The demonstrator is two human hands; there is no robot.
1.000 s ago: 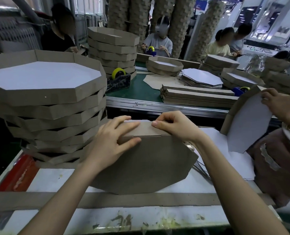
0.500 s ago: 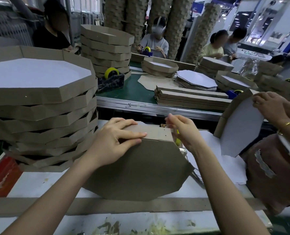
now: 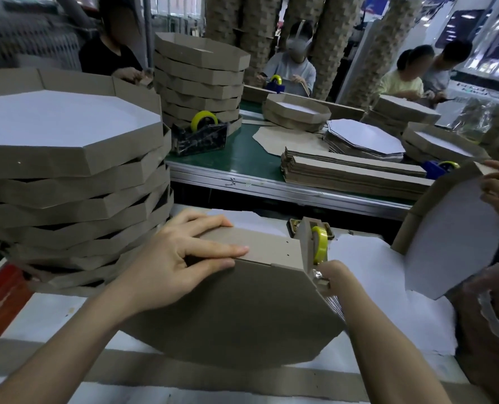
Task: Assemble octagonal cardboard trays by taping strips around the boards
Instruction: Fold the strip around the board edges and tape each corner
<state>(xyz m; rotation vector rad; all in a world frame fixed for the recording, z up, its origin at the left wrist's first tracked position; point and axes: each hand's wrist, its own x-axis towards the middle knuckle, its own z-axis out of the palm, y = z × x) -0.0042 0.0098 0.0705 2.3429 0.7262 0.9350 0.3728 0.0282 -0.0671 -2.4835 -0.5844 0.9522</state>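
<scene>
A worker's counter [image 3: 52, 316] on a tray-assembly line: a stack of finished brown cardboard octagonal trays with white floors [image 3: 67, 170] rises at 9 o'clock. At centre, toward 6 o'clock, a brown octagonal cardboard board [image 3: 236, 310] stands on edge on the counter, tipped away from the worker. A brown cardboard strip [image 3: 271, 249] lies folded along the board's top edge. The left hand [image 3: 181, 258] pins it there, fingers straight and flat across the strip, thumb on the board's near face. The right hand [image 3: 332, 275], at 3 o'clock of the top edge, has its fingers curled at a small dispenser holding a roll of clear tape [image 3: 319, 243] on a yellow core, apparently pinching the free end.

The board looks light and stiff but likely to crease if squeezed. The scored strip will probably spring open unless pressed. It is best held flat-handed over the joint, close to the corner being taped.
</scene>
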